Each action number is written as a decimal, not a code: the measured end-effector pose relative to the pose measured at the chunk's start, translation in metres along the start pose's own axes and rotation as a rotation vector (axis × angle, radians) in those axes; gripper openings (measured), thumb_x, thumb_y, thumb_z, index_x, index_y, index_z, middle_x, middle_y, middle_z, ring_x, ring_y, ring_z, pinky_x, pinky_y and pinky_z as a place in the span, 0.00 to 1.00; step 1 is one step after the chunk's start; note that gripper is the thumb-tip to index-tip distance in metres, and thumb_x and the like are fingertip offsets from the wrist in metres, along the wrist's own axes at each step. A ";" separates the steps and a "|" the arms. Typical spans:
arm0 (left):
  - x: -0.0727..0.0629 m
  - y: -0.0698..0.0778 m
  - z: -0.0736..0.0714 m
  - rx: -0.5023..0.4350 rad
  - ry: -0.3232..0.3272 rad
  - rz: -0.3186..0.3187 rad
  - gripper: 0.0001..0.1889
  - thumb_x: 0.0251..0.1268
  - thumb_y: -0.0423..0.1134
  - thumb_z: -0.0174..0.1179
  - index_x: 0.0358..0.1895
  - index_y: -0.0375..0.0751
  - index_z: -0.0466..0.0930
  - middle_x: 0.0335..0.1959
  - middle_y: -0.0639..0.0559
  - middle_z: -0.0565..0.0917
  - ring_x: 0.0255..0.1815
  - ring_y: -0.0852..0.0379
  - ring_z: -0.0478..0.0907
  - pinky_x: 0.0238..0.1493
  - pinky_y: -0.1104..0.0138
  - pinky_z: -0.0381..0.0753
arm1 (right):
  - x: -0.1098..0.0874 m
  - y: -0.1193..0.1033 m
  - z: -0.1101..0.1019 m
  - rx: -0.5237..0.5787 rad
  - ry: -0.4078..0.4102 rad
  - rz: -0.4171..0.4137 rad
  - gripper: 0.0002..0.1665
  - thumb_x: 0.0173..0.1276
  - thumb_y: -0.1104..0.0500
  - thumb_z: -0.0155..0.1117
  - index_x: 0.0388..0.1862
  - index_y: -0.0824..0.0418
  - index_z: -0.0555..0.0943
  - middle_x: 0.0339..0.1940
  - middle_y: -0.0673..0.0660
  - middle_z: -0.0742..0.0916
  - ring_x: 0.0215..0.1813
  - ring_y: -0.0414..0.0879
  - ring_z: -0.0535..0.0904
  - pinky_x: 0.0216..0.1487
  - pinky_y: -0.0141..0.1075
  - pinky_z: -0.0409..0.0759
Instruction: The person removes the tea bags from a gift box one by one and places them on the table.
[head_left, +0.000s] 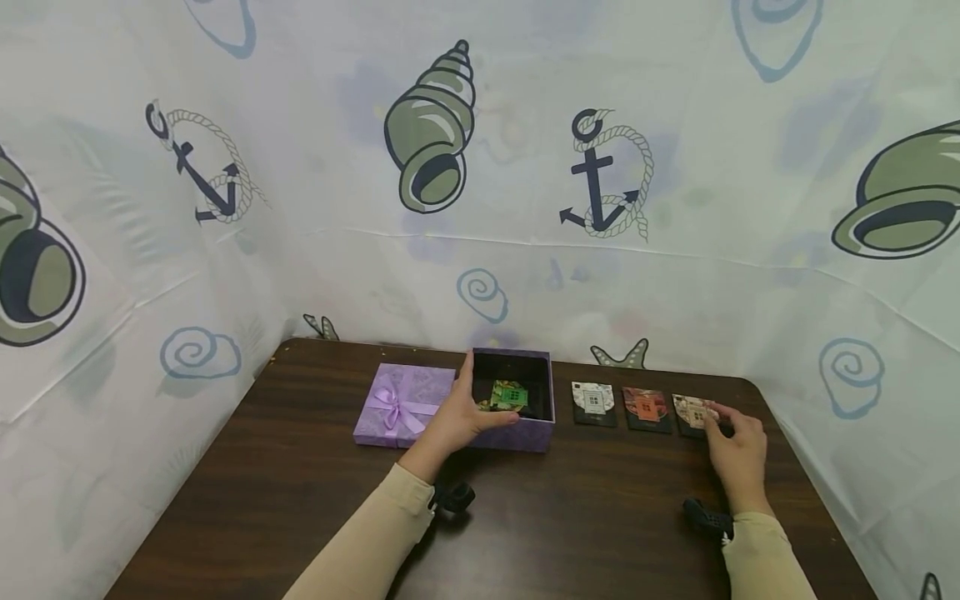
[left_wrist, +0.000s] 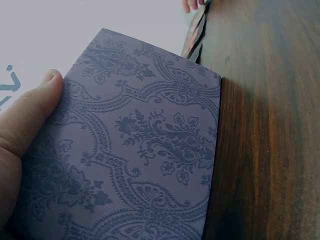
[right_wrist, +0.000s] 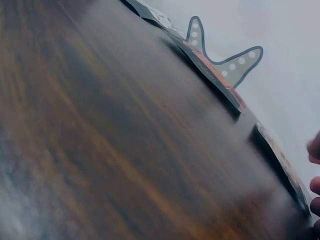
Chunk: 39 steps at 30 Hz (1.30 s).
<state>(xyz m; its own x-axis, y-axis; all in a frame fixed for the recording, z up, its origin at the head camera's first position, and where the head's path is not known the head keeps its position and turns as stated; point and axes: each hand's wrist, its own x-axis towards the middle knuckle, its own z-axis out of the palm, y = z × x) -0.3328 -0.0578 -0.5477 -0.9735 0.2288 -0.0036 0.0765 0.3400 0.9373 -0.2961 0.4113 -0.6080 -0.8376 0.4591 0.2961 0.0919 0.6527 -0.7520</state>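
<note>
A purple gift box (head_left: 525,435) with a dark inside stands lidless near the table's back edge. In it lies a green square packet (head_left: 510,395). My left hand (head_left: 463,414) holds the box at its near left corner, thumb along the front rim. The left wrist view shows the thumb against the box's patterned wall (left_wrist: 145,135). To the right, my right hand (head_left: 738,454) is over a beige-and-black packet (head_left: 692,413), with bent fingers at its right side. In the right wrist view, fingertips (right_wrist: 314,186) appear beside that packet lying on the table.
Left of the box lies its purple lid (head_left: 390,404) with a ribbon bow. A white-and-black packet (head_left: 594,404) and a red-and-black packet (head_left: 647,409) lie in a row between the box and my right hand. Patterned cloth (head_left: 510,283) hangs behind the brown table (head_left: 585,525).
</note>
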 end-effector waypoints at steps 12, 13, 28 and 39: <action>0.003 0.001 0.003 0.038 -0.013 0.000 0.76 0.54 0.56 0.86 0.91 0.65 0.27 0.93 0.42 0.44 0.91 0.33 0.48 0.84 0.35 0.61 | -0.006 -0.024 0.004 0.181 0.297 -0.024 0.17 0.79 0.66 0.61 0.61 0.68 0.86 0.46 0.46 0.81 0.48 0.24 0.65 0.51 0.27 0.62; 0.003 0.001 0.003 0.047 -0.014 -0.003 0.76 0.54 0.57 0.86 0.91 0.66 0.27 0.93 0.42 0.45 0.91 0.33 0.50 0.84 0.35 0.62 | -0.007 -0.031 0.003 0.199 0.299 -0.054 0.16 0.79 0.67 0.61 0.60 0.68 0.86 0.45 0.44 0.80 0.48 0.24 0.66 0.52 0.27 0.63; -0.002 -0.001 -0.001 0.051 -0.002 -0.009 0.78 0.51 0.62 0.86 0.91 0.68 0.27 0.93 0.44 0.45 0.89 0.32 0.57 0.81 0.35 0.67 | -0.022 -0.219 -0.004 0.219 -0.515 -0.361 0.18 0.87 0.51 0.62 0.66 0.59 0.80 0.64 0.62 0.84 0.62 0.49 0.82 0.59 0.36 0.82; -0.002 -0.001 0.000 0.025 0.009 0.008 0.77 0.52 0.59 0.86 0.92 0.60 0.29 0.92 0.39 0.49 0.87 0.29 0.60 0.82 0.34 0.64 | -0.008 -0.289 0.068 0.110 -0.959 -0.376 0.17 0.82 0.51 0.68 0.62 0.58 0.84 0.60 0.63 0.88 0.59 0.58 0.86 0.59 0.55 0.87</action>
<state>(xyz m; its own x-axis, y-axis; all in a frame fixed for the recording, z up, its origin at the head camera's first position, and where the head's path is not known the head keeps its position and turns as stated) -0.3306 -0.0582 -0.5484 -0.9746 0.2239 0.0070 0.0896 0.3609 0.9283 -0.3530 0.1779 -0.4333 -0.8834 -0.4674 -0.0344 -0.2737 0.5740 -0.7717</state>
